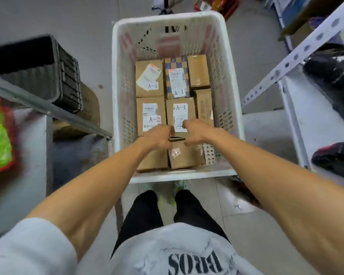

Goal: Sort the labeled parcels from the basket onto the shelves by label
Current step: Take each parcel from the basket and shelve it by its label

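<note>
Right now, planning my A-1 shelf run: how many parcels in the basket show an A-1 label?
3: far-left brown box, checkered parcel beside it, centre box nearer you. Other labels may be hidden.

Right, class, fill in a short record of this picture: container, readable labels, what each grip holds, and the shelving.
container: white basket, cardboard parcels inside
labels: three A-1 parcels, one A-2 parcel
left grip: holds the near parcel at its top edge
right grip: holds the same parcel
shelving: white rack on the right

Far basket wall (167,41) blurred, label print (149,75) illegible
</note>
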The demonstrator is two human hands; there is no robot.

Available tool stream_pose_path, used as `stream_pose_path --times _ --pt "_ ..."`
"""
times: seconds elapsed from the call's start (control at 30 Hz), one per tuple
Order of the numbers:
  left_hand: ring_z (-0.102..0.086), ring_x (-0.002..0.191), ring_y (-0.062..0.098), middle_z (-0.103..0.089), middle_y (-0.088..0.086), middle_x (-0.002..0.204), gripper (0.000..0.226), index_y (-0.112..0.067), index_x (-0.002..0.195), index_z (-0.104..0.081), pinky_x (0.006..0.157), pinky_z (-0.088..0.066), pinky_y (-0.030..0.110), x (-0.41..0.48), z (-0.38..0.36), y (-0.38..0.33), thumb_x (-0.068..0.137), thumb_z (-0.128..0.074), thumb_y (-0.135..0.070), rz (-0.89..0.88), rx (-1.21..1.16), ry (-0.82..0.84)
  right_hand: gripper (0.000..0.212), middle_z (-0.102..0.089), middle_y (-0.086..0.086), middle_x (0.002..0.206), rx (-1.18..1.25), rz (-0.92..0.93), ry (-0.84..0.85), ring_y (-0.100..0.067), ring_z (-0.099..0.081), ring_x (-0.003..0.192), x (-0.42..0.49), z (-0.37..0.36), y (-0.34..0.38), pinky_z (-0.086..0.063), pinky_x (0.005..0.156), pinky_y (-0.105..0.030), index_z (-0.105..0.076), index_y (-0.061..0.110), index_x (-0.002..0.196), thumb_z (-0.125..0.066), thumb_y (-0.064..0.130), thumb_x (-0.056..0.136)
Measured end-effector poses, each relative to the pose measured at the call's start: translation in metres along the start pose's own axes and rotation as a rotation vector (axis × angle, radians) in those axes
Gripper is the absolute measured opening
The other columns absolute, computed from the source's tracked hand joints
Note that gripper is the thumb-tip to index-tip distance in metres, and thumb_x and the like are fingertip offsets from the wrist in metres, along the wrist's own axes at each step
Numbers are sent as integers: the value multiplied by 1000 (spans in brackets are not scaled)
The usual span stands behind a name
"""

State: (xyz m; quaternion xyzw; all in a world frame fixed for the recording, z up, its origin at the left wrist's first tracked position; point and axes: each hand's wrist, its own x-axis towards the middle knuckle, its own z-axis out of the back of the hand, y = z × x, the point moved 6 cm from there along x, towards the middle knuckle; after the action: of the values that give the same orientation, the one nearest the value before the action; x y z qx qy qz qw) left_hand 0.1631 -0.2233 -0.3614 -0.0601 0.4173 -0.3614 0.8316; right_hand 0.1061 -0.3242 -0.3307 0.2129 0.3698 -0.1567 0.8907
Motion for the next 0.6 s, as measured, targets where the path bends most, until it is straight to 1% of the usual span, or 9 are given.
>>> stream_pose_path --times 0.07,0.17,0.27,0.3,0.37,0.43,0.5,0.6 --pt "-58 95 25 -58 7 112 50 -13 116 -54 84 -52 37 12 -22 3 71 -74 -24 -16 15 30 59 -53 -14 126 -53 26 38 -28 -51 114 11 -26 -4 -49 95 -38 -46 7 130 -70 23 79" --pt "-54 100 28 -52 10 115 61 -9 123 -48 83 -48 37 25 -48 11 70 -77 -17 -23 -12 28 78 -39 -18 141 -180 49 69 -33 -39 129 22 -63 -12 -40 104 -39 -28 4 144 -70 16 80" --pt "-54 105 29 -53 12 117 60 -7 122 -46 88 -49 40 33 -66 24 69 -74 -6 20 -103 -49 85 -26 -23 149 -446 96 87 -37 -29 136 37 -97 -16 -35 109 -47 -15 2 149 -67 13 82" --pt "-55 103 29 -54 12 115 61 -7 122 -45 87 -49 41 35 -70 29 69 -74 -5 50 -151 -73 89 -19 -23 154 -511 103 102 -38 -23 141 43 -106 -18 -31 112 -50 -8 2 151 -65 12 84" --pt "-58 98 28 -57 10 110 63 -10 120 -45 86 -52 42 41 -79 38 66 -76 -4 98 -237 -110 96 -2 -20 160 -572 107 146 -37 -8 147 52 -117 -20 -20 116 -56 9 4 152 -61 10 87" --pt "-59 94 26 -58 7 107 63 -12 119 -45 84 -53 43 46 -85 44 65 -76 -5 114 -265 -133 99 5 -18 161 -589 88 173 -40 -3 147 58 -120 -22 -13 115 -62 18 6 150 -59 9 89" --pt "-60 93 24 -58 5 105 65 -15 120 -45 82 -54 42 47 -86 49 64 -78 -7 125 -271 -153 102 2 -20 160 -627 91 161 -44 -7 146 64 -121 -24 -15 112 -66 22 5 149 -60 16 89" --pt "-59 97 22 -59 3 109 67 -16 123 -45 86 -52 39 46 -87 52 65 -79 -9 141 -327 -148 122 -5 -22 158 -689 85 140 -44 -15 143 69 -121 -25 -23 108 -68 26 4 147 -71 39 81"
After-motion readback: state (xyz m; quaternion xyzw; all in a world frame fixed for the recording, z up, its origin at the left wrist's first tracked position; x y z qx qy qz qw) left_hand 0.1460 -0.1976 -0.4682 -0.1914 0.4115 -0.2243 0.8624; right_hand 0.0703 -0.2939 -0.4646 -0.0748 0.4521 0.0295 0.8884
